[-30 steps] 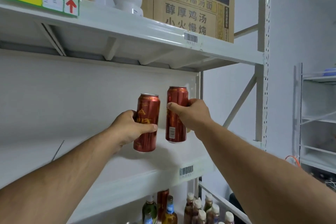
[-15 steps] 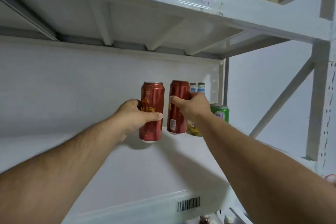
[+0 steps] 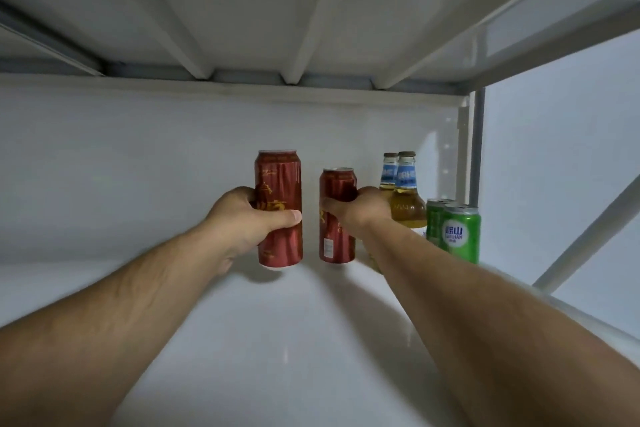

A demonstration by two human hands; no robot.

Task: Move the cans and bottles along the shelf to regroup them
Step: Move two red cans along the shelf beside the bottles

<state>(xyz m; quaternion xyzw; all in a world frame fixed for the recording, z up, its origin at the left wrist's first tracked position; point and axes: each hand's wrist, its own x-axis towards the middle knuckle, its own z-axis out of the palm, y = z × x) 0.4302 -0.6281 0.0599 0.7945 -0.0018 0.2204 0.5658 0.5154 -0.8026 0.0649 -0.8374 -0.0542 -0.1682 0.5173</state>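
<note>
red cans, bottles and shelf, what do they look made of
Red cans: likely thin metal, glossy printed skin, silvery top rims. Bottles: looks like clear glass, pale yellow liquid showing through, paper-like blue labels. Shelf: probably painted metal, smooth white surface with a soft sheen.

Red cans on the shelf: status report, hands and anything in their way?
Left hand grips one red can, right hand the other. Both cans upright, at shelf level. Bottles and green cans close on the right.
</note>
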